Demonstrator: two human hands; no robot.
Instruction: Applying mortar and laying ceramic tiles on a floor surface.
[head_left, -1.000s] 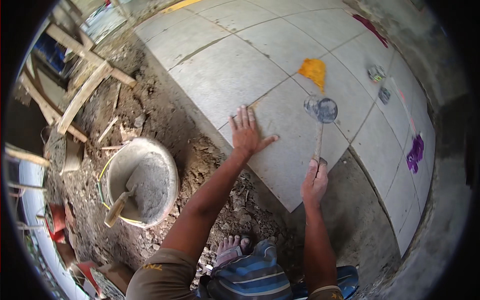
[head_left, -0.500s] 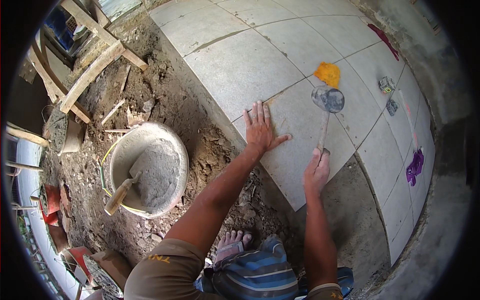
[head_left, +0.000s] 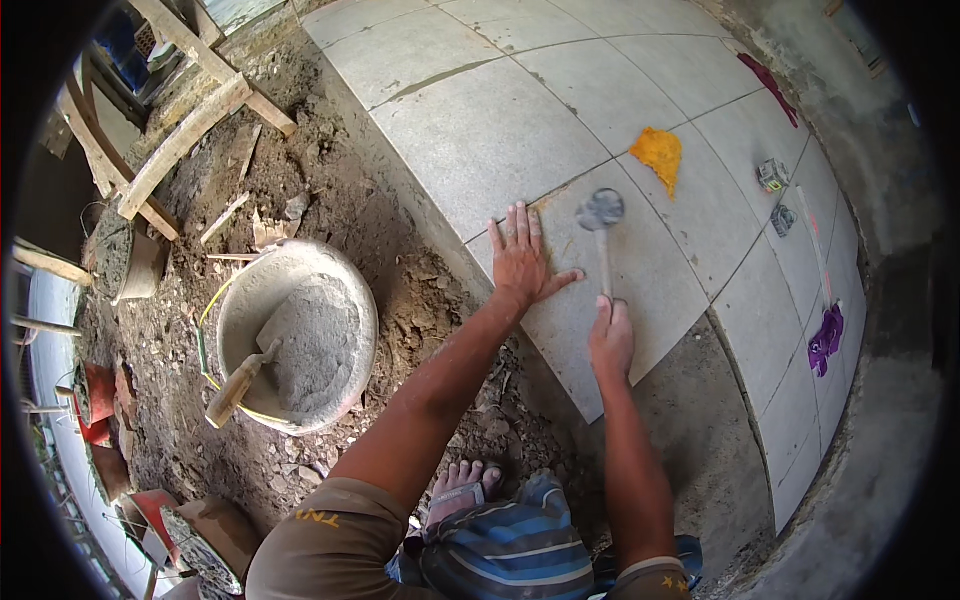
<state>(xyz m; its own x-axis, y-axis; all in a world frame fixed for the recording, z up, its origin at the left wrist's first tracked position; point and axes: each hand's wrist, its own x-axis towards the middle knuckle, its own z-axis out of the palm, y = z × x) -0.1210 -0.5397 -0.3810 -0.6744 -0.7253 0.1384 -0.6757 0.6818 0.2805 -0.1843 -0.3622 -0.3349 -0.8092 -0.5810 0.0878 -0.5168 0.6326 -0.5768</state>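
Note:
My left hand [head_left: 521, 265] lies flat on a pale grey floor tile [head_left: 640, 330], fingers spread, near the tile's left edge. In my right hand [head_left: 612, 340] is the handle of a rubber mallet [head_left: 601, 211], gripped near its lower end. The mallet's dark head is slightly blurred and sits over the same tile, to the right of my left fingers. Whether the head touches the tile I cannot tell. The tile's near corner juts out over bare grey ground [head_left: 690, 400].
At left, a bucket [head_left: 228, 310] of grey powdery mix holds a wooden-handled trowel [head_left: 240, 385]. Wooden trestle legs [head_left: 185, 150] stand beyond it on rubble. On the laid tiles are an orange cloth [head_left: 660, 158], a purple cloth [head_left: 826, 340] and a tape measure [head_left: 771, 175]. A wall runs along the right.
The mallet in my right hand has swung left, from beside the orange cloth to nearer my left hand. My left hand has stayed in place.

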